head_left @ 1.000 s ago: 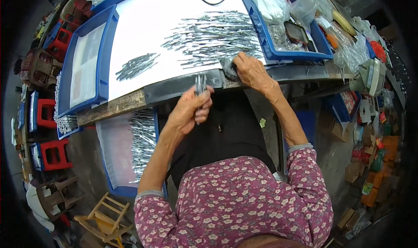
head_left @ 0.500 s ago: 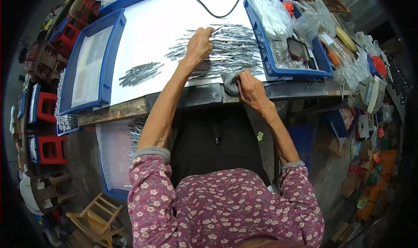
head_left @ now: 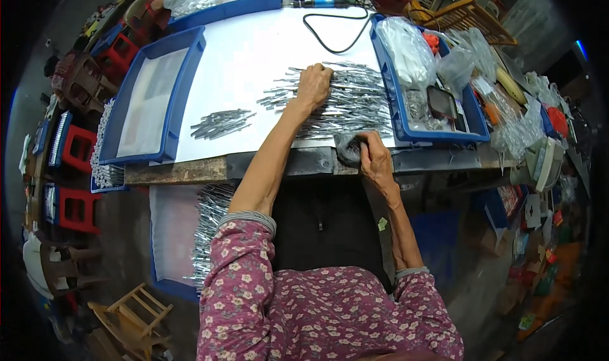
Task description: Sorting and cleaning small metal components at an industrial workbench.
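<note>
A wide heap of thin silvery metal rods [head_left: 355, 101] lies on the white table covering. My left hand [head_left: 315, 87] rests over the heap's left part with its fingers curled closed; what they hold, if anything, is hidden. At the table's front edge my right hand [head_left: 375, 161] is closed on a bunched dark grey cloth [head_left: 346, 149], its fingertips pressed into the fold. A smaller group of similar rods [head_left: 222, 124] lies apart on the left side of the white covering.
On the left stands a blue tray [head_left: 171, 129] with a pale lining. A blue bin [head_left: 438, 134] at the right holds plastic bags and a dark-rimmed dish. A black cord [head_left: 330, 51] loops across the back. Under the table, a lined tray [head_left: 166, 259] has more rods.
The view has tilted, so the table sits lower in the picture. My left hand now lies lower on the rods, fingers tucked in. My right hand keeps its hold on the cloth.
</note>
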`<state>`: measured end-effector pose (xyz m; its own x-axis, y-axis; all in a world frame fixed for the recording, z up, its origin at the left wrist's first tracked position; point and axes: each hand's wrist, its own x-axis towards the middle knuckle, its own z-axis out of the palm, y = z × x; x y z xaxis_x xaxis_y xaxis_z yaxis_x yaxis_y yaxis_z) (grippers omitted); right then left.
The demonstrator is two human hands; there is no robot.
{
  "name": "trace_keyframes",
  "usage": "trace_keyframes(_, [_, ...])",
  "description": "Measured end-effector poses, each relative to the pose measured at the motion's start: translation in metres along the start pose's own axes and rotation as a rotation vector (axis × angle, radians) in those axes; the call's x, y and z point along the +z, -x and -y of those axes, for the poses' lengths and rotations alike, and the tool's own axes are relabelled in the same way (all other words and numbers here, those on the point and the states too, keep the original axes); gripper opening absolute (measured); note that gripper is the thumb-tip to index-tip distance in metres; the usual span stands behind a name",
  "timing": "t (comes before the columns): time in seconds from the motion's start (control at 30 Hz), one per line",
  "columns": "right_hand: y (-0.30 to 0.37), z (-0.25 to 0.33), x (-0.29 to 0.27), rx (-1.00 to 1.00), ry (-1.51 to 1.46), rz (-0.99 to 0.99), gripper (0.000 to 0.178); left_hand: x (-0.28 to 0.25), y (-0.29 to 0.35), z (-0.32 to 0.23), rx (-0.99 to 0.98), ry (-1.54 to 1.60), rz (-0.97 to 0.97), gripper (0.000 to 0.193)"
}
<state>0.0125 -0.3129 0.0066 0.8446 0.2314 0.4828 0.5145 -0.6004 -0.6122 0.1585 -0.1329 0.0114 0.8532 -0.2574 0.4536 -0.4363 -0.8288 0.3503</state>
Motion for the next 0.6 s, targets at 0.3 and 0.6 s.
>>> trace_keyframes(0.3, [0.003,-0.006,0.004,0.217,-0.115,-0.007,0.013,-0.045,0.054,-0.002,0.047,0.233,-0.169,0.041])
trace_keyframes(0.6, [0.005,-0.008,0.006,0.291,-0.279,-0.091,0.013,-0.093,0.164,0.056,-0.208,-0.015,-0.244,0.026])
